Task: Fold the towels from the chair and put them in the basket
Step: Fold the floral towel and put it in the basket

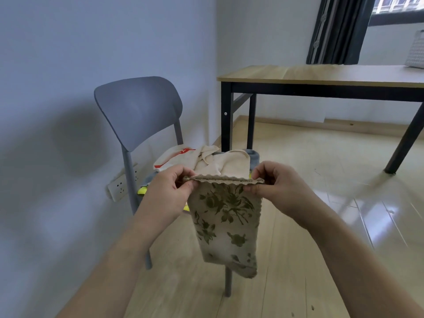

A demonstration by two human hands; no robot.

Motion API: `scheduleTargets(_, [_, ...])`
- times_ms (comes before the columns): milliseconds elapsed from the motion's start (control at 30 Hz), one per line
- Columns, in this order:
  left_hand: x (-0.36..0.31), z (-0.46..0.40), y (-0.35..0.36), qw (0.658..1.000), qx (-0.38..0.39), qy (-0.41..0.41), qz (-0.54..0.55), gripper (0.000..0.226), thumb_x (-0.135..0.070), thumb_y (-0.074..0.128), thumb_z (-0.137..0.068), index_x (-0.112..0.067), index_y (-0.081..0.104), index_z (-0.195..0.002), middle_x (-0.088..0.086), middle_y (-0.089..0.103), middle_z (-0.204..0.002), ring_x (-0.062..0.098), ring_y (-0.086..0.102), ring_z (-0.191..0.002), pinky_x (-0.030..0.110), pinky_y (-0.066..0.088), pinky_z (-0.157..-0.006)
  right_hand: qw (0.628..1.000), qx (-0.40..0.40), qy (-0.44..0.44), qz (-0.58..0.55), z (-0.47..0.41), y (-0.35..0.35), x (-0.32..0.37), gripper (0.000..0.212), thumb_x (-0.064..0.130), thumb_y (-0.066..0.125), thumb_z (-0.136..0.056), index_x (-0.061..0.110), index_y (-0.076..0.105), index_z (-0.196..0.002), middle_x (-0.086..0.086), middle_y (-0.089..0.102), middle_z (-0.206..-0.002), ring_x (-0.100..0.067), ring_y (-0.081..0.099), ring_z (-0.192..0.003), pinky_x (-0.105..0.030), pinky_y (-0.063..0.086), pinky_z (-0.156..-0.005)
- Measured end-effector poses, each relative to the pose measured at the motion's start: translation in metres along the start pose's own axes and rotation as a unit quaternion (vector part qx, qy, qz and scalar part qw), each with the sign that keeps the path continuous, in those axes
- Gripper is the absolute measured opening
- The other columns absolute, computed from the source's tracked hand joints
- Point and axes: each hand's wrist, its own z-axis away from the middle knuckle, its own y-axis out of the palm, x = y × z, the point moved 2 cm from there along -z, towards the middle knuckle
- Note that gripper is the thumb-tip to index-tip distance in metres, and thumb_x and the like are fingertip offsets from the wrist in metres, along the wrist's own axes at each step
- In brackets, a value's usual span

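Folding is underway: left hand and right hand pinch the floral towel by its doubled top edge, probably needing another halving next.

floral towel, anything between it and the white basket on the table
Nothing visible blocks it. The floral towel hangs in the air from the left hand and right hand, in front of the chair. The white basket sits at the table's far right, with bare tabletop before it.
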Motion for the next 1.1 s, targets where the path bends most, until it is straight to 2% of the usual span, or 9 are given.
scheduleTargets(100, [0.000,-0.046,-0.001,0.999,-0.016,0.001,0.048,0.011,-0.022,0.062,-0.089,-0.026,0.063,-0.079,0.014,0.069,-0.085,0.024,0.061,-0.076,0.041,0.053,-0.079,0.999,-0.026,-0.021,0.030,-0.035,-0.009,0.015,0.013,0.011,0.071,-0.081,0.014,0.059,-0.076,-0.005,0.054,-0.073,-0.016,0.049,-0.068,-0.034,0.052,-0.067])
scheduleTargets(333, [-0.069,-0.102,-0.028,0.978,-0.135,0.128,0.098,0.009,-0.017,0.050,-0.098,-0.016,0.058,-0.093,-0.006,0.056,-0.076,0.002,0.049,-0.066,0.012,0.042,-0.061,0.970,-0.180,-0.158,-0.031,-0.088,-0.043,0.073,0.022,0.008,0.065,-0.086,0.023,0.053,-0.075,-0.010,0.066,-0.091,-0.024,0.063,-0.083,-0.038,0.057,-0.079])
scheduleTargets(500, [-0.069,-0.064,-0.026,0.961,-0.151,0.193,0.130,0.010,-0.013,0.045,-0.100,-0.014,0.054,-0.096,0.000,0.056,-0.079,0.008,0.050,-0.070,0.018,0.043,-0.064,0.962,-0.121,-0.206,-0.132,-0.054,-0.035,0.069,0.025,-0.008,0.061,-0.085,0.013,0.050,-0.077,-0.007,0.063,-0.081,-0.016,0.061,-0.078,-0.023,0.055,-0.071])
scheduleTargets(600, [-0.028,-0.037,-0.002,0.974,-0.076,0.132,0.167,0.011,-0.020,0.047,-0.098,-0.022,0.055,-0.091,0.016,0.059,-0.088,0.029,0.055,-0.081,0.038,0.049,-0.074,0.986,-0.069,-0.134,-0.067,-0.031,-0.028,0.029,0.018,-0.004,0.062,-0.085,0.010,0.052,-0.077,-0.008,0.052,-0.071,-0.016,0.049,-0.065,-0.025,0.046,-0.060])
scheduleTargets(667, [0.008,-0.012,0.023,0.977,0.014,0.019,0.213,0.015,-0.021,0.050,-0.096,-0.027,0.058,-0.085,0.020,0.058,-0.086,0.032,0.054,-0.078,0.046,0.049,-0.073,0.999,-0.001,-0.023,-0.022,-0.014,-0.016,-0.008,0.016,0.000,0.063,-0.084,0.012,0.054,-0.078,-0.004,0.054,-0.068,-0.014,0.051,-0.064,-0.026,0.045,-0.059])
scheduleTargets(733, [0.043,0.014,0.048,0.969,0.099,-0.097,0.204,0.019,-0.014,0.050,-0.098,-0.024,0.058,-0.083,0.015,0.057,-0.082,0.026,0.053,-0.073,0.041,0.046,-0.066,0.992,0.078,0.092,0.026,0.000,0.000,-0.046,0.015,0.005,0.065,-0.084,0.014,0.054,-0.079,-0.003,0.057,-0.070,-0.017,0.054,-0.068,-0.030,0.046,-0.062])
scheduleTargets(833, [0.074,0.033,0.068,0.966,0.177,-0.164,0.088,0.014,-0.011,0.049,-0.097,-0.018,0.055,-0.086,0.008,0.056,-0.076,0.020,0.049,-0.068,0.034,0.043,-0.060,0.972,0.139,0.174,0.069,0.008,0.021,-0.081,0.016,0.009,0.067,-0.083,0.016,0.053,-0.079,-0.003,0.058,-0.073,-0.018,0.055,-0.070,-0.031,0.048,-0.064])
scheduleTargets(1000, [0.073,0.018,0.075,0.969,0.165,-0.180,0.047,0.009,-0.012,0.048,-0.097,-0.014,0.053,-0.089,0.007,0.055,-0.075,0.017,0.050,-0.061,0.026,0.046,-0.049,0.972,0.106,0.177,0.108,-0.010,0.025,-0.089,0.004,0.017,0.065,-0.086,0.016,0.066,-0.089,-0.007,0.069,-0.091,-0.020,0.062,-0.083,-0.033,0.053,-0.074])
scheduleTargets(1100, [0.073,-0.012,0.076,0.984,0.105,-0.144,-0.010,0.011,-0.016,0.048,-0.095,-0.018,0.054,-0.085,0.007,0.059,-0.078,0.021,0.052,-0.065,0.035,0.049,-0.059,0.982,0.056,0.138,0.112,-0.036,0.025,-0.086,0.009,0.017,0.062,-0.087,0.012,0.069,-0.088,-0.005,0.066,-0.085,-0.019,0.059,-0.079,-0.031,0.051,-0.069])
